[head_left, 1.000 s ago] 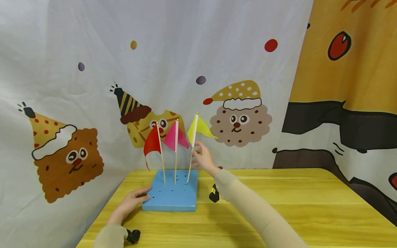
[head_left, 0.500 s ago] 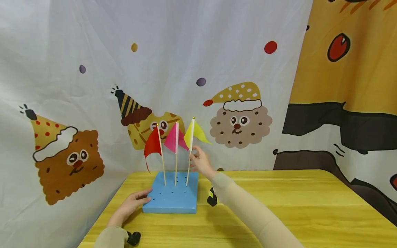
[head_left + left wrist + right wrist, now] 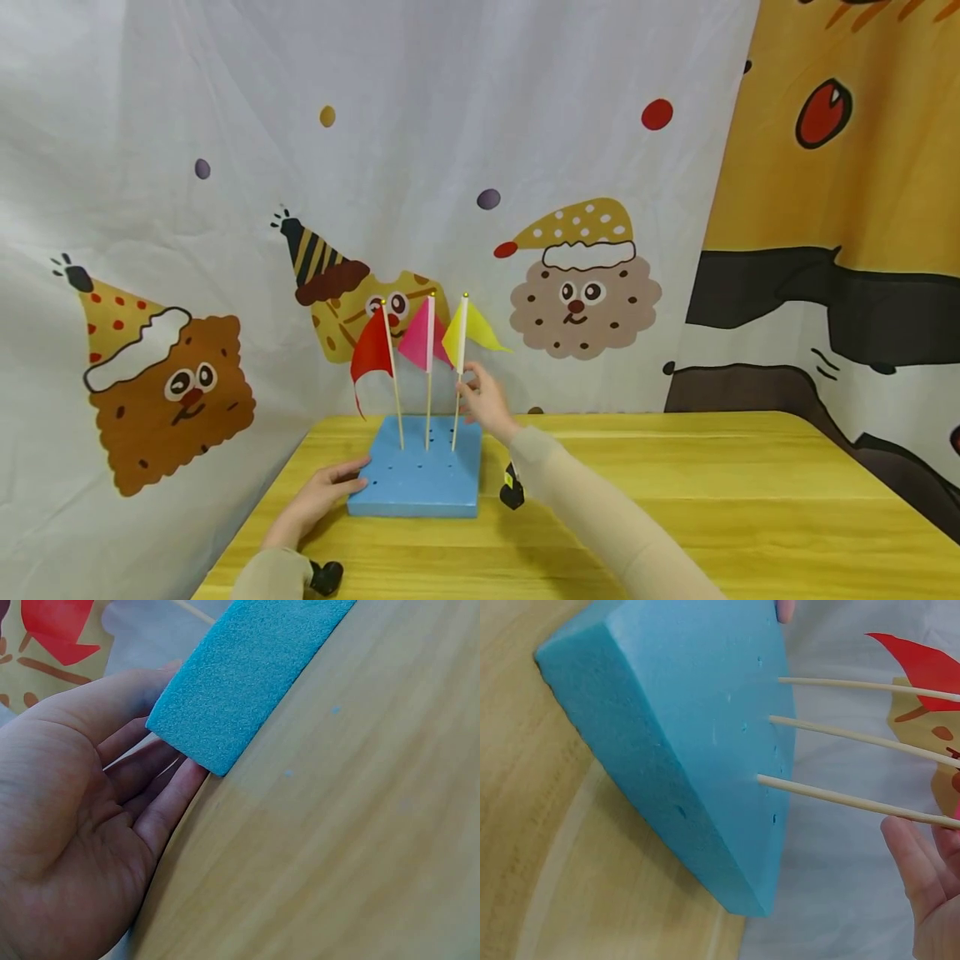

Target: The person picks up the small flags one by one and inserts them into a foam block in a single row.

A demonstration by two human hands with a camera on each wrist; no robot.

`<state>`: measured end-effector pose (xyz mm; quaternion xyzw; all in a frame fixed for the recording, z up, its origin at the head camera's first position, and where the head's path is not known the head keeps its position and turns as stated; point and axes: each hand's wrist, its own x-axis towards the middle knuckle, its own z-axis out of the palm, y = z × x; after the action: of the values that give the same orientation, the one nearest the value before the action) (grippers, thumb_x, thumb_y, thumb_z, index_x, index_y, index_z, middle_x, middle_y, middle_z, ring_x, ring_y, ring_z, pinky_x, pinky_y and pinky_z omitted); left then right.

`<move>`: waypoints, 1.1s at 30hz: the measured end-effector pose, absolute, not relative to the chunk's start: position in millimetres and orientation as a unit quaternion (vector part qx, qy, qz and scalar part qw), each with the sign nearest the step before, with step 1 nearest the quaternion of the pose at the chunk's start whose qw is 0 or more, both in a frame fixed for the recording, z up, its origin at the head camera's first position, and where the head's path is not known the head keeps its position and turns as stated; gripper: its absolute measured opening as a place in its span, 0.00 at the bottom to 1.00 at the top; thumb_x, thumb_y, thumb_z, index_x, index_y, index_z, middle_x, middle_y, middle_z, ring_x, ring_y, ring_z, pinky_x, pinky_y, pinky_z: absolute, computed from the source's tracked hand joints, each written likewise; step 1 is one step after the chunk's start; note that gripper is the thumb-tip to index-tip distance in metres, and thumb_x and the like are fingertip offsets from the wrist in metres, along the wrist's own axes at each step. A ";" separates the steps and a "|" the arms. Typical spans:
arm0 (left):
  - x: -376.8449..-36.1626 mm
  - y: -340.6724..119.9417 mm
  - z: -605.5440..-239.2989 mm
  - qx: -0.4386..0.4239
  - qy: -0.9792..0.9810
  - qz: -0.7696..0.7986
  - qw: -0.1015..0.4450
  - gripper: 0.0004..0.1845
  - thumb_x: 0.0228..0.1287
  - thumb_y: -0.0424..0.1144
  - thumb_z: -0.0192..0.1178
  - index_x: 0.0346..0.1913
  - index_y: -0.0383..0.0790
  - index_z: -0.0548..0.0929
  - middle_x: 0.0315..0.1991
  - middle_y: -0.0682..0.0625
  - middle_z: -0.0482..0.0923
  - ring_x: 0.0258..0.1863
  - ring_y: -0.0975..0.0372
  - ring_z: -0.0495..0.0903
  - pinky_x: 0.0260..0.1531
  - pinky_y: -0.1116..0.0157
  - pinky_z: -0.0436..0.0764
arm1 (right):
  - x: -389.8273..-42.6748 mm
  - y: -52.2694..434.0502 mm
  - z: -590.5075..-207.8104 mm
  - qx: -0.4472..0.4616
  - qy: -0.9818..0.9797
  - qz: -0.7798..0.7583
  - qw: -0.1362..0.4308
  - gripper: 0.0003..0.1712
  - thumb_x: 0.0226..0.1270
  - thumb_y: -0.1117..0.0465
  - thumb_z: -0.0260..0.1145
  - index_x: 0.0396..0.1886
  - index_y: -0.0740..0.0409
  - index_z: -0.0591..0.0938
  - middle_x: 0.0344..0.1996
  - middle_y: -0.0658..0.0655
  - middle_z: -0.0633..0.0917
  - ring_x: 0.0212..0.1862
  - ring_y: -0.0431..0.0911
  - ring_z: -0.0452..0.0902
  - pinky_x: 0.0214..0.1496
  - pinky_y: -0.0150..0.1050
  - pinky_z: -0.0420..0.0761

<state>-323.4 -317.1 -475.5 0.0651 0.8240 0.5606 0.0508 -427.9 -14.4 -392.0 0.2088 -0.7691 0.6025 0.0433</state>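
Note:
A blue foam block (image 3: 416,487) with small holes in its top lies on the table. Three flags on thin wooden sticks stand in it in a row: a red flag (image 3: 372,346), a pink flag (image 3: 415,337) and a yellow flag (image 3: 478,327). My right hand (image 3: 486,404) pinches the yellow flag's stick just below the cloth. In the right wrist view, the lower end of that stick (image 3: 840,797) enters the block. My left hand (image 3: 318,496) rests against the block's left edge, and in the left wrist view its fingers (image 3: 176,799) touch the foam's side.
The wooden table (image 3: 637,517) extends to the right of the block. Behind it hangs a white cloth (image 3: 420,125) printed with cartoon biscuits in party hats. A black wrist camera (image 3: 327,577) sits at the left cuff.
My right hand has moved the yellow flag left and down, so its stick stands more upright and lower. My left hand stays at the block; the head view has shifted slightly.

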 end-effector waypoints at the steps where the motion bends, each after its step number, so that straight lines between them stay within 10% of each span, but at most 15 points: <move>1: -323.5 -317.5 -475.4 0.064 0.824 0.561 0.050 0.32 0.67 0.46 0.62 0.70 0.36 0.69 0.69 0.35 0.63 0.66 0.43 0.65 0.61 0.47 0.68 | -427.6 -15.0 -392.6 0.207 -0.769 0.603 0.045 0.17 0.75 0.60 0.57 0.61 0.52 0.72 0.38 0.65 0.82 0.34 0.67 0.82 0.28 0.53 0.84; 19: -328.1 -313.1 -478.8 0.055 0.823 0.563 0.051 0.31 0.67 0.45 0.62 0.69 0.35 0.70 0.69 0.36 0.64 0.68 0.41 0.61 0.62 0.45 0.66 | -428.6 0.1 -406.0 0.206 -0.759 0.617 0.026 0.22 0.76 0.53 0.57 0.63 0.55 0.70 0.43 0.66 0.81 0.35 0.55 0.85 0.34 0.56 0.84; 33: -329.1 -317.5 -478.5 0.053 0.825 0.560 0.046 0.31 0.67 0.45 0.63 0.69 0.35 0.70 0.69 0.35 0.64 0.67 0.41 0.62 0.61 0.45 0.68 | -433.7 106.5 -442.0 0.108 -0.766 0.633 0.032 0.20 0.76 0.54 0.56 0.58 0.64 0.73 0.38 0.61 0.82 0.38 0.64 0.83 0.36 0.61 0.82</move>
<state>-329.1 -317.5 -478.5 0.0532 0.8253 0.5603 0.0458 -433.7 106.5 -442.0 0.1083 -0.7656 0.6333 0.0321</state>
